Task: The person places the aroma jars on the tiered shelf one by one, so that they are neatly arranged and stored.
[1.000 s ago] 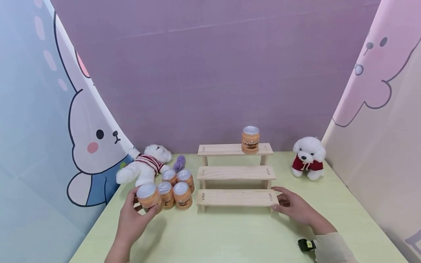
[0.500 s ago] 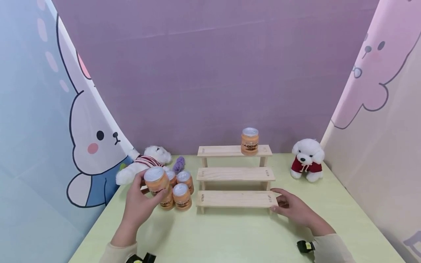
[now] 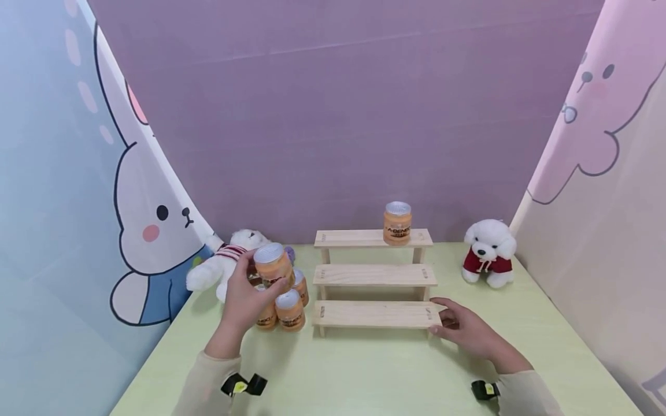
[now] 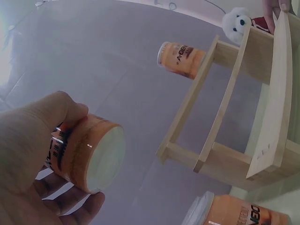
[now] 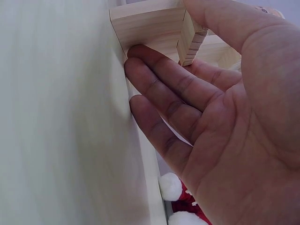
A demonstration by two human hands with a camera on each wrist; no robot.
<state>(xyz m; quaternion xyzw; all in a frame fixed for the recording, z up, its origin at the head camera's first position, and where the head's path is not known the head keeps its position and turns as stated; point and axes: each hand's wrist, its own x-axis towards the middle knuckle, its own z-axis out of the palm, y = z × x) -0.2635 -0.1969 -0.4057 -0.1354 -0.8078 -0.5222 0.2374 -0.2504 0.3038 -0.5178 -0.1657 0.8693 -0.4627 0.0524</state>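
Observation:
My left hand (image 3: 243, 306) grips an orange jar (image 3: 273, 267) with a clear ridged lid, thumb on one side and fingers round the other. It is raised over several like jars (image 3: 290, 313) standing at the left and hides part of them. In the left wrist view the held jar's pale base (image 4: 108, 159) shows. A three-tier wooden step shelf (image 3: 374, 275) stands in the middle. My right hand (image 3: 464, 328) pinches the right end of its lowest step between thumb and forefinger; its other fingers extend beneath the step in the right wrist view.
One orange jar (image 3: 398, 225) stands on the top step, right of centre. A white plush dog (image 3: 488, 254) in a red top sits at the back right. Behind the jars lies a plush toy (image 3: 229, 260) in a striped shirt, beside a partly hidden purple item (image 3: 289, 253).
My left hand has lifted its jar and carried it right, from beside the group of jars to above them. My right hand stays at the shelf's end.

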